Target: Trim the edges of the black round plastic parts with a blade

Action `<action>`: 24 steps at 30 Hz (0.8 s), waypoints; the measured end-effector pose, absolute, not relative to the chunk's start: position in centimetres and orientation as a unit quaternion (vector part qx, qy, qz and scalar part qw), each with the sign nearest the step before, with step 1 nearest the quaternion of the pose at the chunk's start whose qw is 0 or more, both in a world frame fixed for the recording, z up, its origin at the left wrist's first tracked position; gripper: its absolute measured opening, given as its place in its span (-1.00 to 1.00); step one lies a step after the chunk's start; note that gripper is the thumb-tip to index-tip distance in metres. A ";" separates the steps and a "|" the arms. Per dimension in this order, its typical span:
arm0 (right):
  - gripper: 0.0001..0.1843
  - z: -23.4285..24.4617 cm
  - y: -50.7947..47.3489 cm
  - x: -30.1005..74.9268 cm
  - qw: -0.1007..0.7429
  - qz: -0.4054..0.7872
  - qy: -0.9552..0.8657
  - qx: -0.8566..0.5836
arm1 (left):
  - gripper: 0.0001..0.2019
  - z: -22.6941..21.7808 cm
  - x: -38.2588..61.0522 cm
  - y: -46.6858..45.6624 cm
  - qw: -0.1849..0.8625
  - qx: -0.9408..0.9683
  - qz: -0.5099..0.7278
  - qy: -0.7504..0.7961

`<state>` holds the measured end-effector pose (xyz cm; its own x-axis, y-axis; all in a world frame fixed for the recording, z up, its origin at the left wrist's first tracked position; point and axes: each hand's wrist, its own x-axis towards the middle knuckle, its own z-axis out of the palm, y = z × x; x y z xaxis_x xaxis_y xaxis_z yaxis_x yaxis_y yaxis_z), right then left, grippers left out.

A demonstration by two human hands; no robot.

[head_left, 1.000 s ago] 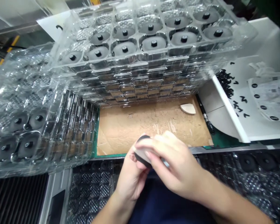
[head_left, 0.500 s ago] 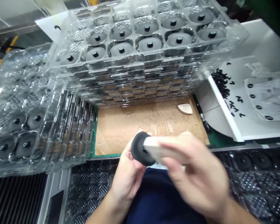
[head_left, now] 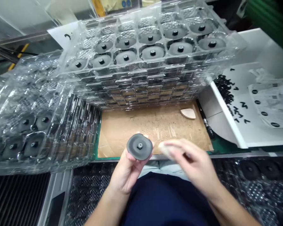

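Over the front edge of the cardboard, my left hand grips a round dark-grey rubber-like disc by its rim. The disc's face is turned up, showing a small hub with a metal-looking centre. To its right, apart from the disc, my right hand is closed on a flat cream-coloured piece, blurred by motion. A similar cream wedge-shaped piece lies on the cardboard sheet.
A stack of clear plastic trays holding similar discs stands behind the cardboard. Another tray stack is at left. On the right, a white bin contains small black scraps and a printed bag. A black pen-like tool lies beside it.
My right hand has drawn the cream piece away from the disc, to the right. My left hand has tilted the disc so that its face shows upward.
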<state>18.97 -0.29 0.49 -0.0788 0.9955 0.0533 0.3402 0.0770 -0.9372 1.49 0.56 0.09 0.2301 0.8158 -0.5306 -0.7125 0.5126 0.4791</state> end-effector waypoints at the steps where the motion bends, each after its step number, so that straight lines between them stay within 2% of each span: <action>1: -0.82 -0.7 -0.6 19.5 0.430 0.392 -0.545 -0.604 | -0.52 -0.1 1.4 0.7 0.783 0.050 0.493 0.377; 4: -0.73 -4.3 -1.3 20.0 0.473 0.412 -0.402 -0.667 | -0.50 -0.4 1.4 0.8 0.792 0.017 0.491 0.364; 7: -0.71 -5.6 -1.4 19.4 0.447 0.481 -0.406 -0.636 | -0.57 -0.1 1.5 0.7 0.798 0.010 0.491 0.349; 11: -0.74 -2.1 -0.3 17.6 0.450 0.469 -0.448 -0.614 | -0.56 0.4 1.5 0.2 0.807 0.029 0.490 0.328; 14: -0.76 2.2 0.5 15.5 0.484 0.367 -0.575 -0.549 | -0.58 0.3 1.4 -0.4 0.799 0.059 0.496 0.335; 15: -0.75 3.3 0.7 14.8 0.472 0.331 -0.636 -0.513 | -0.60 0.2 1.3 -0.6 0.796 0.070 0.491 0.348; 17: -0.74 4.8 0.9 13.7 0.399 0.304 -0.740 -0.448 | -0.60 -0.2 0.9 -1.0 0.791 0.083 0.472 0.380; 20: -0.75 5.1 1.4 12.6 0.272 0.344 -0.806 -0.398 | -0.56 -0.7 0.2 -1.3 0.781 0.087 0.463 0.410; 21: -0.76 4.8 1.6 12.2 0.268 0.340 -0.806 -0.405 | -0.56 -0.7 0.1 -1.3 0.777 0.089 0.467 0.414; 24: -0.72 4.2 1.9 11.0 0.345 0.256 -0.785 -0.447 | -0.65 -0.5 -0.4 -1.3 0.777 0.091 0.467 0.413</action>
